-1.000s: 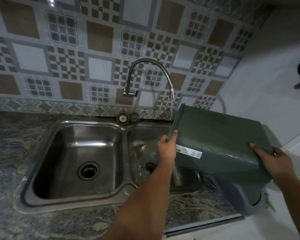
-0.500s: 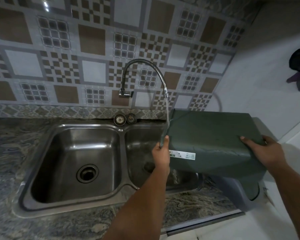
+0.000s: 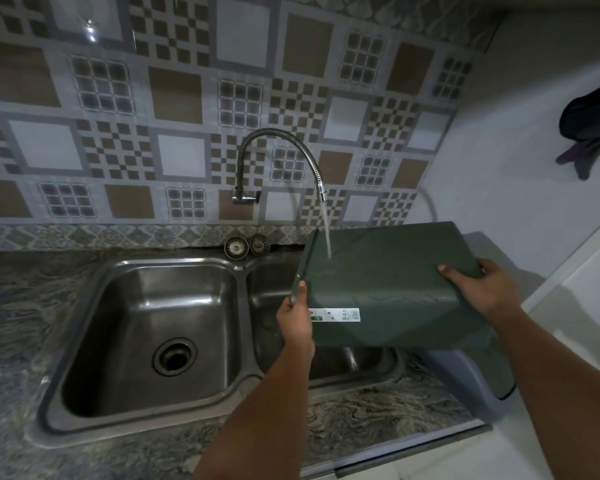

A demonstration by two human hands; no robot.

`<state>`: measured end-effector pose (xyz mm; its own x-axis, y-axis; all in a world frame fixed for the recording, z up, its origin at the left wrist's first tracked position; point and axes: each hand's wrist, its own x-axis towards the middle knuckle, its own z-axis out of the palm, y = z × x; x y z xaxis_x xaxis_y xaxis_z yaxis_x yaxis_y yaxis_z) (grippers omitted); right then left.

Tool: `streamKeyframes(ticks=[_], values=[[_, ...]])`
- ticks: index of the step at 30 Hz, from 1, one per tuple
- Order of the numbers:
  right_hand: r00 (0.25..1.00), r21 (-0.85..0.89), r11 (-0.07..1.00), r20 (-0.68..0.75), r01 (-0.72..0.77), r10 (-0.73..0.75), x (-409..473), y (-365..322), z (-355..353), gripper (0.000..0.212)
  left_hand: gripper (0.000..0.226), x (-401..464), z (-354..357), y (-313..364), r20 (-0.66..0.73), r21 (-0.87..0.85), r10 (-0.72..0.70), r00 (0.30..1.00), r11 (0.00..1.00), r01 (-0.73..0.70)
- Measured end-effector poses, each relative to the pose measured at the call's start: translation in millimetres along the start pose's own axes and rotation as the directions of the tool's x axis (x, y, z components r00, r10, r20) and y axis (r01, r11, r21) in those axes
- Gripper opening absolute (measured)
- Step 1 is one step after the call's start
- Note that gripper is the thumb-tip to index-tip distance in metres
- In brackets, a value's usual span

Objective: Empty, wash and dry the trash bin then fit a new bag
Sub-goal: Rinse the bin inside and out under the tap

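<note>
While the left hand pinches the rim and the right hand grasps the base, the wet trash bin could slip into the sink.

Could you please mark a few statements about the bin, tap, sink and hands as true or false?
1. Water runs from the tap onto the bin. True.
2. The bin stands upright in the left basin. False: it is held on its side over the right basin.
3. The left hand grips the bin's rim. True.
4. The right hand is on the tap. False: it holds the bin's base end.
5. Two strainers lie behind the sink. True.
</note>
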<state>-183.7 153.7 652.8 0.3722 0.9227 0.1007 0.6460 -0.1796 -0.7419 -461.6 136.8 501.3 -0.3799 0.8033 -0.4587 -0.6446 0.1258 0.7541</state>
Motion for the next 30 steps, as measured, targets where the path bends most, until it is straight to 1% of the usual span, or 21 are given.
streamKeyframes(ticks=[4, 9, 13, 18, 22, 27, 30], values=[[1.000, 0.002, 1.000, 0.018, 0.002, -0.002, 3, -4, 9, 0.081, 0.028, -1, -8, 11, -0.011, -0.021, 0.007, 1.000, 1.000, -0.007], [0.999, 0.044, 0.999, 0.038, 0.018, -0.019, -1, -15, 22, 0.071, 0.024, -1, -20, 21, -0.035, -0.035, 0.018, 0.999, 0.999, -0.020], [0.997, 0.071, 0.997, 0.075, 0.015, -0.020, -2, -20, 31, 0.071, 0.025, 2, -29, 26, -0.057, -0.025, 0.042, 0.997, 0.999, -0.044], [0.995, 0.065, 0.998, 0.094, 0.015, -0.022, -7, -29, 40, 0.072, 0.025, 4, -43, 28, -0.110, -0.042, 0.070, 0.991, 0.996, -0.075], [0.992, 0.049, 0.999, 0.123, 0.017, -0.023, -7, -34, 42, 0.072, 0.019, -2, -46, 27, -0.129, -0.081, 0.054, 0.990, 0.995, -0.065], [0.987, 0.007, 0.999, 0.157, 0.039, -0.039, -10, -45, 41, 0.074, 0.021, -5, -50, 22, -0.161, -0.090, 0.055, 0.985, 0.993, -0.070], [0.982, 0.023, 0.999, 0.180, 0.049, -0.052, -11, -49, 48, 0.070, 0.028, -3, -58, 22, -0.179, -0.066, 0.037, 0.983, 0.997, -0.049]])
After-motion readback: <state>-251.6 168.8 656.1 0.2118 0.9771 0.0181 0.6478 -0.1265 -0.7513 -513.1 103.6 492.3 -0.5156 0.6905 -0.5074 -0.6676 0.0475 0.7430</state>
